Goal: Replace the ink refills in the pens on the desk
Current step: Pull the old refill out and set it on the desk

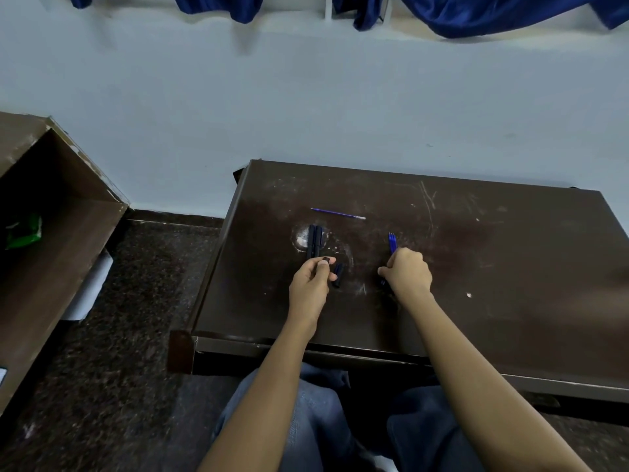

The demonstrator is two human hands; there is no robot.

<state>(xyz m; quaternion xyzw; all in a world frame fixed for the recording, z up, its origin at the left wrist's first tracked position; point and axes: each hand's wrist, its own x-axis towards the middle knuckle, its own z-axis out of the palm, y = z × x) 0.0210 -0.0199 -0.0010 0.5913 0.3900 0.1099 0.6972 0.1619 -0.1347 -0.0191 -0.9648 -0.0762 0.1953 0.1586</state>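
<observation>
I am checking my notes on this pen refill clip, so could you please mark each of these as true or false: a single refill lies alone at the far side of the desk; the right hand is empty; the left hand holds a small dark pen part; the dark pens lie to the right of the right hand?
1. A single blue refill lies alone on the desk, beyond both hands. True.
2. The right hand is empty. False: it grips blue refills.
3. The left hand holds a small dark pen part. True.
4. The dark pens lie right of the right hand. False: they lie just beyond the left hand.
</observation>
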